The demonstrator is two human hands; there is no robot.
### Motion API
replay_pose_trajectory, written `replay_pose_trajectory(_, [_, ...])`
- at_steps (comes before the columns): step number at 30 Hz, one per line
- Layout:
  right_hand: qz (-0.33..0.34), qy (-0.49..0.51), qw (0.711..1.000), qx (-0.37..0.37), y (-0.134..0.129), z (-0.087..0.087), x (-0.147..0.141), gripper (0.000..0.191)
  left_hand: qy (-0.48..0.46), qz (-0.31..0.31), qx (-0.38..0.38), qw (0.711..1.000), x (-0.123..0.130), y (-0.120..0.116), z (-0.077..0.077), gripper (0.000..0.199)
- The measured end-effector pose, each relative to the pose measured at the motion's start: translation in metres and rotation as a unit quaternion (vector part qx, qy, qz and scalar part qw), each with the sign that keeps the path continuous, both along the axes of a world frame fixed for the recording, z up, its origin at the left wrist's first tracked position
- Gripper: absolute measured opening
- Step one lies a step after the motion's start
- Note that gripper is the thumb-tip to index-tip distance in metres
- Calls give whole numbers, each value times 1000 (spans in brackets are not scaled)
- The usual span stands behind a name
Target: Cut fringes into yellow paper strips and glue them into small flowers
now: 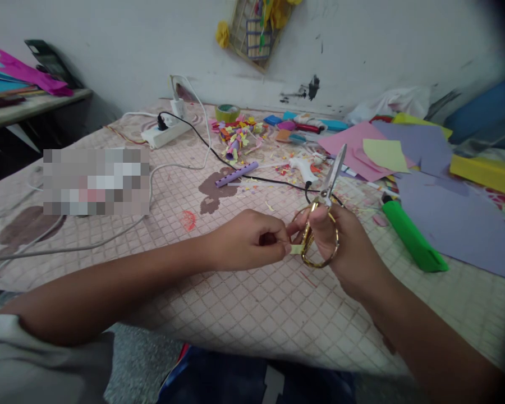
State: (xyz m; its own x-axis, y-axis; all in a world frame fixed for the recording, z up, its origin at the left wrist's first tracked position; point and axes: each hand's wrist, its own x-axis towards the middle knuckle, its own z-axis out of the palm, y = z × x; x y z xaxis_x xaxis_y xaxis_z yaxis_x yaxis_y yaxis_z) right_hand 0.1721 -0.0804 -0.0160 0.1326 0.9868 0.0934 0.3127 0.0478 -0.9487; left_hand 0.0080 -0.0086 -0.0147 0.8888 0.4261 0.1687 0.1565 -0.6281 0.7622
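Observation:
My left hand pinches a small pale yellow paper piece between thumb and fingers. Close beside it, my right hand is closed round the gold handles of a pair of scissors, whose blades point up and away, nearly together. The fingertips of both hands come close at the paper. Beyond them lies a purple paper tube with dark spots along it. A white glue gun rests behind the scissors, its cord running off near the right hand.
Paper flowers and scraps are heaped near a roll of green tape. A white power strip with cables stands at back left. On the right are purple paper sheets, pale yellow paper and a green tool.

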Motion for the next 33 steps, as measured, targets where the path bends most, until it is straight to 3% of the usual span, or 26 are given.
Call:
replay_pose_trajectory(10, [0, 40, 999, -3, 0, -3, 2, 50, 7, 15, 13, 1000, -1, 0, 2, 17])
replay_pose_trajectory(23, [-6, 17, 1000, 22, -3, -2, 3, 52, -1, 20, 22, 1000, -1, 0, 4, 17])
replay_pose_trajectory(33, [24, 60, 998, -16, -3, -2, 2, 50, -9, -5, 29, 1000, -3, 0, 2, 17])
